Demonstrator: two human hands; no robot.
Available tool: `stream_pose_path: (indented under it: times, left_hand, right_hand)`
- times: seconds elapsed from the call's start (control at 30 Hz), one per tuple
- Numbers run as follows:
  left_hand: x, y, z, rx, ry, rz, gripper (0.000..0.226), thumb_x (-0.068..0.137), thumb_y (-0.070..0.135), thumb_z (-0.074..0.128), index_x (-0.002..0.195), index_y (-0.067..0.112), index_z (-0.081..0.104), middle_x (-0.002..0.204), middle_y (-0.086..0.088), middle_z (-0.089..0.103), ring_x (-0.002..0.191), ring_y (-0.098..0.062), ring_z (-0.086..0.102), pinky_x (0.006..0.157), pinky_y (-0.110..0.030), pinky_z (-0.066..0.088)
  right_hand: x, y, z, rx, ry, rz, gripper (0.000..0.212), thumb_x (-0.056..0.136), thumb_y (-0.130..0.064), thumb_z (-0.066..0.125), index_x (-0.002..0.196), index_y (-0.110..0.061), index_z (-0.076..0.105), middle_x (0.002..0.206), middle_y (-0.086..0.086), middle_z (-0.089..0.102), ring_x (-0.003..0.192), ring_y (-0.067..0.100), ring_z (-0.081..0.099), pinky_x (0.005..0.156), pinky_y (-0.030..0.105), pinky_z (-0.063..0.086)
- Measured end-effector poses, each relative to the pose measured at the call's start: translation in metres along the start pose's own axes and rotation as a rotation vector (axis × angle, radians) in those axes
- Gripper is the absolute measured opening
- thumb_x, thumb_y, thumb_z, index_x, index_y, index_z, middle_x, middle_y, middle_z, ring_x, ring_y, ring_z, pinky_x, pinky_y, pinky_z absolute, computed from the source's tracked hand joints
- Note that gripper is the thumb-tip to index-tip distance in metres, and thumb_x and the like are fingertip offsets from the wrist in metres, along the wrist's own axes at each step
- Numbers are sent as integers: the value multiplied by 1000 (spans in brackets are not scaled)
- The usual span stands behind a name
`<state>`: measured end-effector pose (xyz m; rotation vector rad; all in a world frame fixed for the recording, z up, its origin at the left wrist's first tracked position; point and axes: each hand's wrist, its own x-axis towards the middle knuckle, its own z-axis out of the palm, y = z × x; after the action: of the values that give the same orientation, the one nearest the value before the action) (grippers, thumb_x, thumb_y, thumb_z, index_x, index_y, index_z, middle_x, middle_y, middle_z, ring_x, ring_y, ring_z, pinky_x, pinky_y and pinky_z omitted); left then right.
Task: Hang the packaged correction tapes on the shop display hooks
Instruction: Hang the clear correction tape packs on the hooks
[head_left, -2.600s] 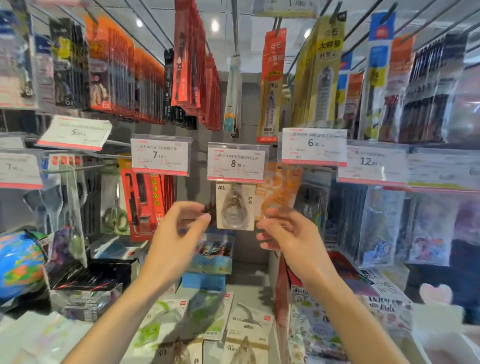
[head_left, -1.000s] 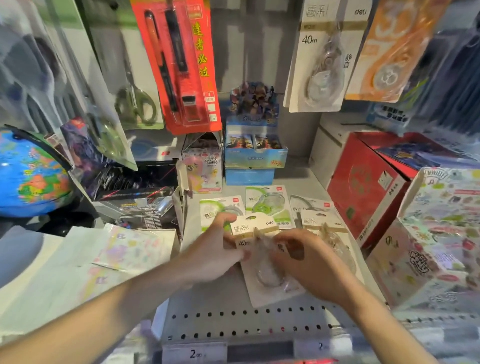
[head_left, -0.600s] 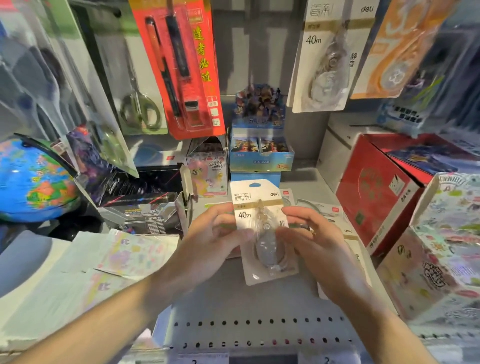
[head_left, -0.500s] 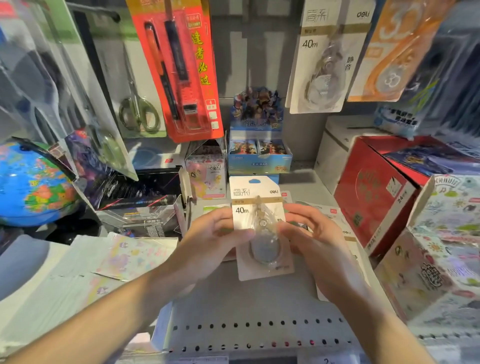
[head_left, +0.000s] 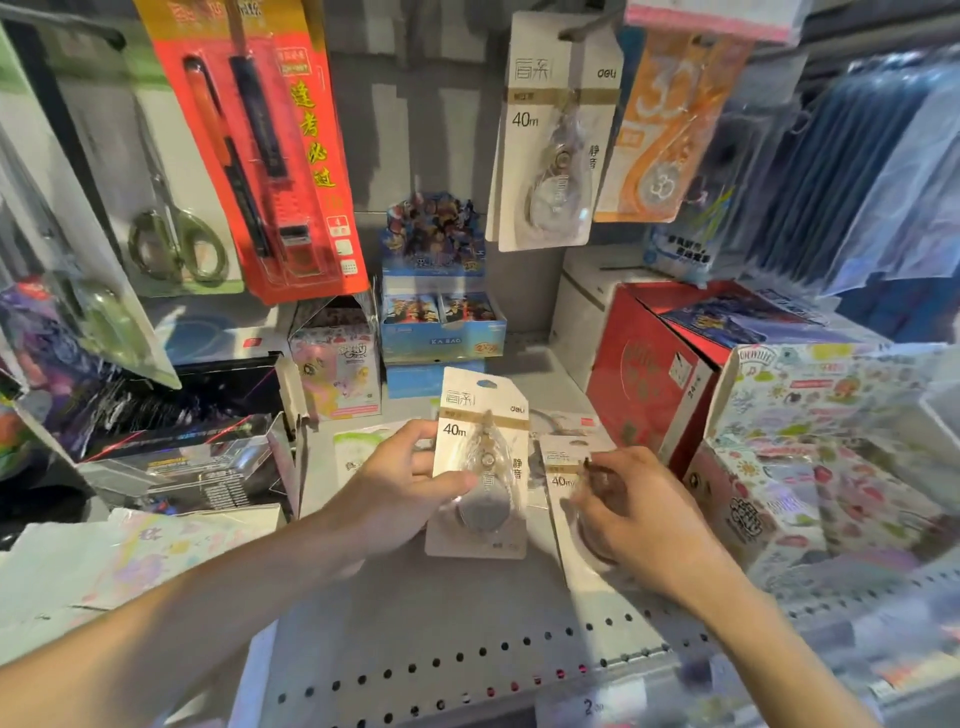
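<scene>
Left hand (head_left: 402, 486) grasps a packaged correction tape (head_left: 480, 462) by its left edge, upright above the shelf (head_left: 441, 623). Right hand (head_left: 631, 512) rests fingers curled on a second pack (head_left: 563, 467) lying flat on the shelf; grip cannot be confirmed. Identical pack (head_left: 553, 135) hangs on the hook (head_left: 582, 28) above.

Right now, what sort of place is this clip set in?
Most likely a stationery shop aisle. Carded correction tapes and packaged scissors hang from display hooks, a price label sits on the perforated shelf edge, and boxed goods crowd the shelf.
</scene>
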<state>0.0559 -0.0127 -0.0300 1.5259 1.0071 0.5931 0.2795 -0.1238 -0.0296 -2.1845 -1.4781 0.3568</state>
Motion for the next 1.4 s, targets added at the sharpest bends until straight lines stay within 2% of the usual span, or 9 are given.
stream_pose_path:
  times: [0.27, 0.5, 0.63, 0.73, 0.83, 0.9, 1.03, 1.17, 1.4]
  left_hand:
    - [8, -8, 1, 49, 3, -23, 38, 90, 18, 78, 119, 31, 58, 102, 9, 82, 96, -12, 78, 96, -42, 58]
    - [-1, -8, -2, 15, 32, -35, 42, 83, 25, 77, 118, 39, 58, 104, 13, 81, 98, -8, 77, 97, -38, 55]
    - [-9, -6, -6, -28, 39, 1, 43, 91, 15, 75, 125, 34, 55, 106, 11, 81, 98, -9, 77, 96, -40, 57]
    - [-17, -3, -13, -61, 44, 80, 49, 83, 22, 76, 125, 33, 54, 108, 7, 82, 100, -13, 77, 93, -40, 58]
    - [-24, 3, -22, -101, 39, 156, 53, 80, 25, 74, 129, 32, 54, 111, 3, 81, 103, -16, 77, 93, -39, 57]
    - [-27, 9, -29, -110, 55, 211, 48, 84, 23, 75, 126, 37, 55, 111, 3, 81, 104, -16, 77, 94, -40, 56]
    - [-30, 22, -38, -113, 132, 296, 44, 94, 8, 71, 122, 39, 58, 105, 3, 82, 98, -16, 79, 91, -40, 58]
    - [-41, 40, -41, -104, 146, 397, 46, 94, 13, 71, 131, 36, 56, 112, 8, 80, 102, -12, 77, 81, -21, 61]
    - [-52, 87, -4, -57, 293, 539, 47, 95, 10, 69, 136, 29, 55, 113, 8, 80, 102, -12, 77, 81, -16, 57]
  right_hand:
    - [-8, 5, 7, -59, -79, 143, 68, 92, -56, 67, 144, -16, 50, 153, 3, 40, 140, 26, 45, 113, 35, 37]
    - [-7, 2, 5, 210, -18, 117, 63, 79, -43, 88, 127, -33, 49, 136, -3, 46, 100, 6, 52, 90, 24, 42]
    - [-5, -2, 2, 477, 18, 141, 90, 75, -18, 94, 148, -20, 41, 115, -13, 66, 88, -5, 70, 75, 8, 51]
    - [-7, -7, -3, 582, 28, 178, 86, 71, -16, 95, 143, -17, 48, 94, -13, 74, 81, 14, 79, 66, 30, 64]
    - [-10, -20, -5, 627, 105, 139, 72, 72, -18, 94, 133, -18, 54, 93, -8, 77, 76, 4, 77, 69, 27, 63]
    - [-11, -31, -7, 698, 130, 119, 64, 76, -16, 92, 128, -22, 55, 97, -3, 81, 82, 10, 79, 80, 40, 64]
    - [-13, -53, -22, 773, 131, 41, 53, 81, -18, 88, 122, -30, 58, 101, -7, 82, 78, 16, 81, 62, 37, 65]
    - [-17, -64, -46, 829, 145, -60, 48, 83, -14, 85, 123, -28, 60, 105, -3, 82, 90, 24, 81, 84, 56, 63]
    - [-7, -47, -106, 841, 127, -274, 48, 86, -13, 82, 125, -27, 59, 103, -7, 83, 93, 16, 80, 90, 49, 62]
